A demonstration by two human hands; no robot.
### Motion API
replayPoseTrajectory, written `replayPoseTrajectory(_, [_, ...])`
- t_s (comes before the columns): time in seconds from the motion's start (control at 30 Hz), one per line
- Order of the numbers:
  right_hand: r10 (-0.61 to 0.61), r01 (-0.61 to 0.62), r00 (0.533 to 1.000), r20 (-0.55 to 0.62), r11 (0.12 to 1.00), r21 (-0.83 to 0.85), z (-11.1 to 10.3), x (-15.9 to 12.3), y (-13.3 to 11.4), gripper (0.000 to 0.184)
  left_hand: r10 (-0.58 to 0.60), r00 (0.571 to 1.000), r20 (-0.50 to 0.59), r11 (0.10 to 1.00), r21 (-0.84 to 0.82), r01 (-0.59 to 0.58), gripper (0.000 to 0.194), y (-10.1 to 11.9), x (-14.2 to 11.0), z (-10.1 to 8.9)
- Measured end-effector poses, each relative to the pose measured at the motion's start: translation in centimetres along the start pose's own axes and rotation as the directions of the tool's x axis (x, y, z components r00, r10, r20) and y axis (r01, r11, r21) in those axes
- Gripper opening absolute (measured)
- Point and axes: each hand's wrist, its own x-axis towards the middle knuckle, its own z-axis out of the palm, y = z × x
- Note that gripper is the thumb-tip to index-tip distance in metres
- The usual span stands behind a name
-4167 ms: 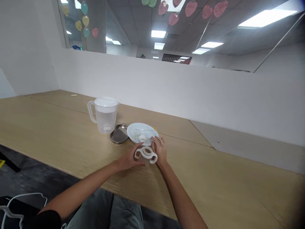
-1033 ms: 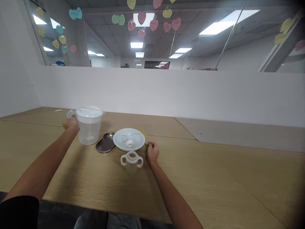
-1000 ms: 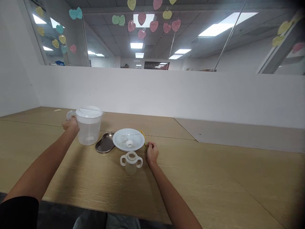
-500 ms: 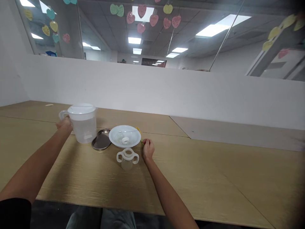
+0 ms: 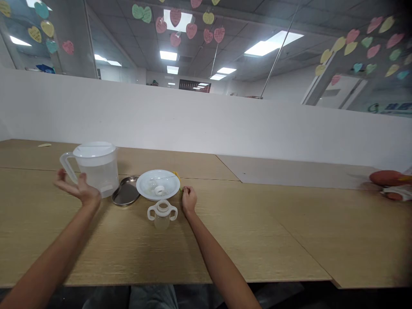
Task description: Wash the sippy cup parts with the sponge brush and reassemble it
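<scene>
A clear plastic pitcher [image 5: 98,171] with a white lid stands upright on the table at left. My left hand [image 5: 79,189] is open just in front of its handle, fingers spread and off the grip. My right hand [image 5: 189,199] is closed beside the white bowl [image 5: 173,189], pinching the end of a thin yellow-green strip [image 5: 176,174] whose kind I cannot make out. The bowl holds a white ring-shaped piece [image 5: 159,190] and something clear. In front of the bowl stands a small two-handled cup [image 5: 162,216], open at the top. A kidney-shaped metal tray [image 5: 126,192] lies between pitcher and bowl.
A pale flat piece [image 5: 44,145] lies at the back left of the wooden table [image 5: 244,231]. Red and white objects [image 5: 389,180] sit at the far right edge. Behind the table rises a white wall [image 5: 199,124] with glass above, dotted with heart-shaped notes.
My left hand has let go of the pitcher's handle and opened, coming down in front of it. The view has turned right, bringing in the red objects. My right hand stays by the bowl.
</scene>
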Motion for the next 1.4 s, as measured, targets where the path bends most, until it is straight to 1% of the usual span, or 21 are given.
replayPoseTrajectory(0.1, [-0.025, 0.028, 0.999, 0.031, 0.997, -0.073, 0.0, 0.2, 0.2, 0.014, 0.118, 0.986, 0.117, 0.990, 0.058, -0.125, 0.036, 3.0, -1.6, 3.2])
replayPoseTrajectory(0.17, [-0.070, 0.077, 0.996, 0.062, 0.991, -0.110, -0.2, 0.3, 0.4, 0.013, 0.205, 0.960, 0.189, 0.971, 0.083, -0.224, 0.036, 4.6, -2.0, 5.2])
replayPoseTrajectory(0.27, [-0.127, 0.147, 0.983, 0.133, 0.978, -0.151, -0.4, 0.5, 0.5, 0.017, 0.320, 0.910, 0.263, 0.923, 0.131, -0.362, 0.036, 6.0, -1.6, 7.7])
replayPoseTrajectory(0.33, [-0.139, 0.172, 0.973, 0.183, 0.968, -0.182, -0.6, 0.6, 0.5, 0.019, 0.330, 0.897, 0.295, 0.892, 0.214, -0.398, 0.039, 6.4, -0.9, 8.9])
replayPoseTrajectory(0.4, [-0.156, 0.200, 0.965, 0.212, 0.957, -0.209, -0.8, 0.6, 0.4, 0.021, 0.286, 0.900, 0.330, 0.861, 0.324, -0.392, 0.042, 6.6, -0.3, 9.8])
replayPoseTrajectory(0.47, [-0.169, 0.219, 0.961, 0.218, 0.948, -0.230, -0.9, 0.6, 0.4, 0.022, 0.227, 0.900, 0.372, 0.836, 0.400, -0.376, 0.044, 6.8, 0.3, 10.3])
replayPoseTrajectory(0.53, [-0.151, 0.194, 0.970, 0.192, 0.953, -0.233, -1.0, 0.7, 0.4, 0.022, 0.187, 0.888, 0.421, 0.832, 0.413, -0.371, 0.045, 6.8, 0.6, 10.5])
replayPoseTrajectory(0.6, [-0.107, 0.133, 0.986, 0.130, 0.967, -0.216, -1.0, 0.9, 0.4, 0.023, 0.174, 0.868, 0.466, 0.840, 0.390, -0.378, 0.044, 6.8, 0.9, 10.5])
replayPoseTrajectory(0.7, [-0.034, 0.036, 0.999, 0.014, 0.986, -0.162, -1.1, 1.2, 0.5, 0.026, 0.197, 0.848, 0.492, 0.837, 0.366, -0.407, 0.042, 7.0, 1.3, 10.0])
replayPoseTrajectory(0.8, [0.001, -0.006, 0.998, -0.057, 0.996, -0.085, -1.1, 1.3, 0.4, 0.028, 0.215, 0.828, 0.519, 0.833, 0.344, -0.432, 0.042, 7.3, 1.6, 9.2])
replayPoseTrajectory(0.87, [0.001, -0.004, 0.997, -0.076, 0.999, -0.037, -1.0, 1.3, 0.4, 0.031, 0.198, 0.793, 0.576, 0.840, 0.318, -0.440, 0.040, 7.4, 1.7, 8.8])
replayPoseTrajectory(0.97, [-0.004, 0.006, 0.997, -0.072, 1.000, 0.029, -0.7, 1.2, 0.5, 0.032, 0.147, 0.735, 0.662, 0.858, 0.284, -0.427, 0.040, 7.1, 1.8, 8.4])
replayPoseTrajectory(1.07, [0.003, 0.001, 0.998, -0.057, 0.998, 0.070, -0.6, 1.3, 0.8, 0.031, 0.152, 0.703, 0.695, 0.878, 0.232, -0.419, 0.044, 6.5, 2.0, 8.4])
replayPoseTrajectory(1.13, [0.016, -0.011, 0.998, -0.060, 0.997, 0.078, -0.6, 1.4, 1.0, 0.031, 0.161, 0.695, 0.701, 0.883, 0.212, -0.418, 0.043, 6.2, 2.2, 8.5])
replayPoseTrajectory(1.23, [0.050, -0.044, 0.996, -0.070, 0.995, 0.090, -0.7, 1.7, 1.1, 0.030, 0.136, 0.699, 0.702, 0.883, 0.234, -0.407, 0.041, 5.9, 2.2, 8.7])
replayPoseTrajectory(1.33, [0.080, -0.072, 0.993, -0.082, 0.993, 0.097, -0.8, 2.0, 1.3, 0.030, 0.132, 0.724, 0.677, 0.864, 0.280, -0.419, 0.039, 6.1, 2.0, 8.8])
replayPoseTrajectory(1.4, [0.090, -0.081, 0.992, -0.092, 0.992, 0.100, -0.8, 2.1, 1.4, 0.029, 0.162, 0.747, 0.644, 0.845, 0.300, -0.442, 0.037, 6.4, 1.9, 8.9])
